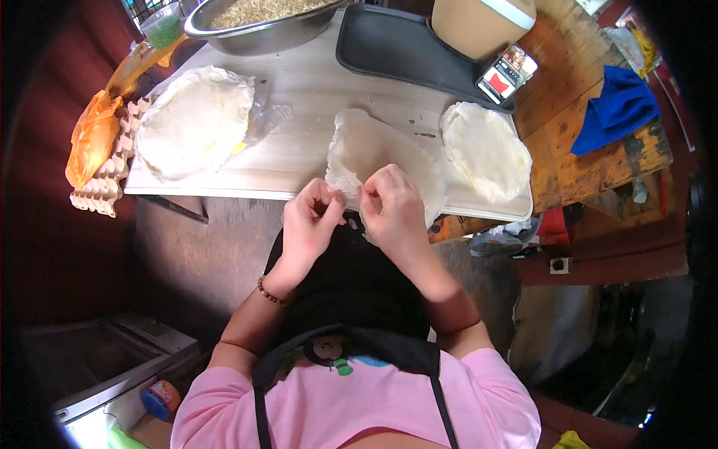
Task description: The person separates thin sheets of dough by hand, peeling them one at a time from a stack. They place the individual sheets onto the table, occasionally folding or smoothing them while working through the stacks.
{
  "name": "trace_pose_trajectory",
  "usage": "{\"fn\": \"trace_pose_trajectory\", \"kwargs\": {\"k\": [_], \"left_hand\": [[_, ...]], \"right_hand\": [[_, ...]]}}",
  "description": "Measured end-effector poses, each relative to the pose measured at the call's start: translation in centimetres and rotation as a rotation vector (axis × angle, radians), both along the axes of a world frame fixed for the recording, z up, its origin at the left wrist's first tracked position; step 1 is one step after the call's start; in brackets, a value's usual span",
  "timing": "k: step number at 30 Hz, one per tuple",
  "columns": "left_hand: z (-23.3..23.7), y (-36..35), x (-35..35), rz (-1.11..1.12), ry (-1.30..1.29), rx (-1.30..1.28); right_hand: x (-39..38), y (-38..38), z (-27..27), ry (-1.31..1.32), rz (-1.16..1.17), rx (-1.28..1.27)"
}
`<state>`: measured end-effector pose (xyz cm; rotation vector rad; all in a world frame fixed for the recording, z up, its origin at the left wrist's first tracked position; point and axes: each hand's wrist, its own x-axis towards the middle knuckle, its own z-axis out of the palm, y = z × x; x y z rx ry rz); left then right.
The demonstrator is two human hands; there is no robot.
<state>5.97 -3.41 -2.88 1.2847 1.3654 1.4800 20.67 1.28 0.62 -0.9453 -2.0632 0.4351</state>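
A thin, translucent spring roll wrapper [381, 142] lies at the front of the white board, its near edge hanging toward my apron. My left hand [310, 224] is closed in a pinch at the wrapper's near left edge. Close beside it, my right hand [396, 217] pinches the same edge, thumb against fingertips. To the left sits a pile of round, pale wrappers [196, 123] with clear plastic showing at its right side. Another pile of wrappers [486, 152] lies to the right, near the board's corner.
A metal basin [262, 41] of shredded filling stands at the back left. Behind the board's right half are a black tray [396, 49], a phone [507, 73] and a beige container [479, 26]. Egg cartons [112, 172] with an orange bag [93, 138] edge the left; a blue cloth [617, 108] lies right.
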Motion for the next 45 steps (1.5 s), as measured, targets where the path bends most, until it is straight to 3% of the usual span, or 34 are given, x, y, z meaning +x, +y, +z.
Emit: {"fn": "trace_pose_trajectory", "kwargs": {"k": [2, 6, 9, 11, 14, 18, 20, 22, 28, 32, 35, 38, 42, 45], "left_hand": [[-0.1, 0.1, -0.1, 0.087, -0.025, 0.015], [0.2, -0.2, -1.4, 0.047, -0.036, -0.073], [-0.2, -0.2, -1.9, 0.046, 0.061, 0.018], [0.0, -0.5, -2.0, -0.110, -0.042, 0.051], [0.3, -0.4, -1.1, -0.090, -0.258, 0.124], [2.8, -0.1, -1.7, -0.038, -0.105, -0.050], [2.9, 0.2, -2.3, 0.016, 0.254, -0.149], [1.9, 0.8, -2.5, 0.042, 0.205, -0.127], [1.1, 1.6, -3.0, 0.063, 0.029, -0.159], [0.7, 1.6, -2.8, 0.121, -0.007, -0.104], [2.4, 0.6, -2.5, -0.018, 0.109, -0.145], [2.2, -0.1, -2.3, -0.130, 0.200, -0.165], [2.0, 1.2, -2.4, 0.000, 0.010, -0.037], [2.8, 1.0, -3.0, 0.020, 0.079, -0.088]], "right_hand": [[-0.2, 0.0, 0.0, -0.099, -0.083, 0.138], [0.2, 0.4, 0.4, -0.092, -0.152, 0.206], [0.5, 0.9, 0.6, 0.014, -0.037, -0.035], [0.2, 0.9, 0.4, 0.011, 0.008, -0.090], [-0.2, 1.0, 0.5, -0.039, 0.077, -0.061], [-0.5, 1.0, 0.3, -0.068, 0.173, -0.095], [-0.5, 1.2, 0.5, -0.073, 0.167, -0.082], [-0.4, 1.6, 1.0, 0.015, 0.124, -0.183], [0.6, 3.9, 0.9, 0.060, -0.023, -0.104], [1.0, 4.5, 0.9, -0.072, -0.143, -0.029], [0.9, 3.8, 2.1, 0.010, -0.024, -0.154], [0.4, 4.0, 1.7, -0.034, 0.150, -0.079], [-0.2, 3.1, 2.0, -0.052, 0.243, -0.212], [0.0, 3.6, 1.8, 0.024, 0.152, -0.127]]}}
